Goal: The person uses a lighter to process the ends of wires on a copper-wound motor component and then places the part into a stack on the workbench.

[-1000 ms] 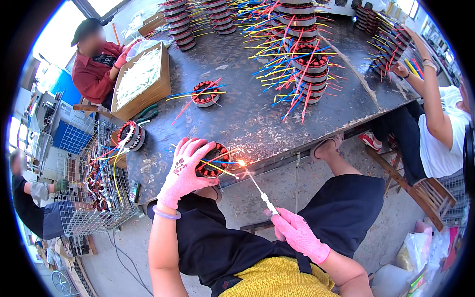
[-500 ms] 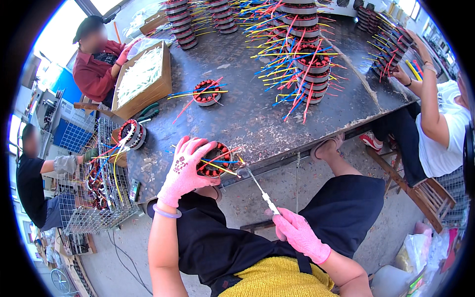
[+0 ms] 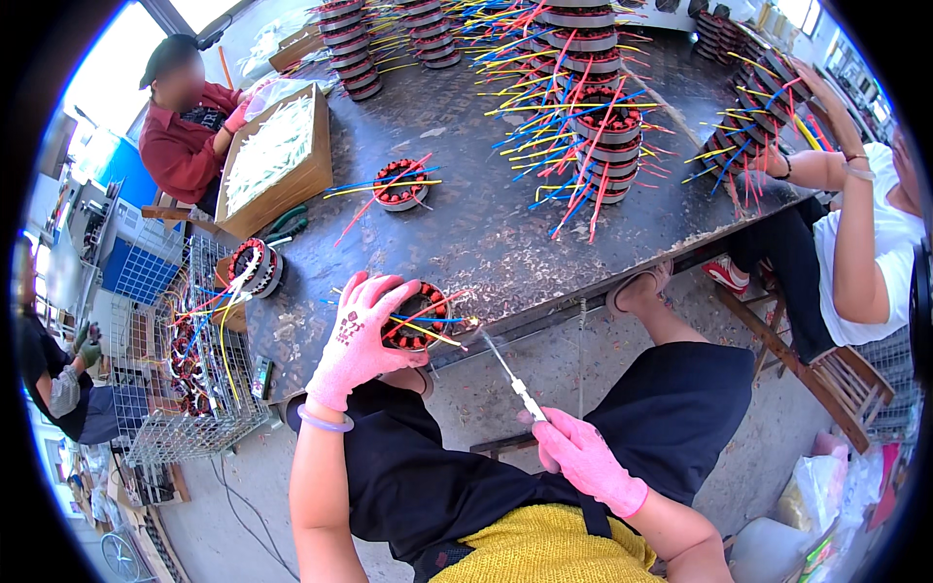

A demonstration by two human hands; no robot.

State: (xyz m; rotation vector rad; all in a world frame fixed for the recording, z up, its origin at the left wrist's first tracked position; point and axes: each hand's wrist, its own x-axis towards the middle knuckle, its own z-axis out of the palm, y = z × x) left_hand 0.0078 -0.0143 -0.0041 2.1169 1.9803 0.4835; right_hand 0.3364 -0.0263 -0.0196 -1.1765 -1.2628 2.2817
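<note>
My left hand (image 3: 360, 335), in a pink glove, grips a motor stator (image 3: 416, 309) by its side, at the table's near edge. The stator is a ring with red and black windings and red, yellow and blue wire leads (image 3: 442, 324) pointing right. A bright yellowish spot shows at the blue lead's end. Below and to the right, my gloved right hand (image 3: 588, 462) is closed round a thin rod-shaped tool (image 3: 521, 391) with a white handle. The tool's metal shaft points up at the lead ends, its tip blurred. Whether tip and leads touch I cannot tell.
Another stator (image 3: 400, 185) lies farther back; one with white lacing (image 3: 256, 267) sits left beside green-handled pliers (image 3: 288, 223). Tall stator stacks (image 3: 607, 146) rise behind. A carton of white pieces (image 3: 277, 160) and a wire basket (image 3: 194, 408) stand left. Co-workers sit left and right.
The tool's tip has come slightly away from the leads, and a bright spot now shows there. At right, the co-worker's stator stack has tilted; the lower-left co-worker has moved back.
</note>
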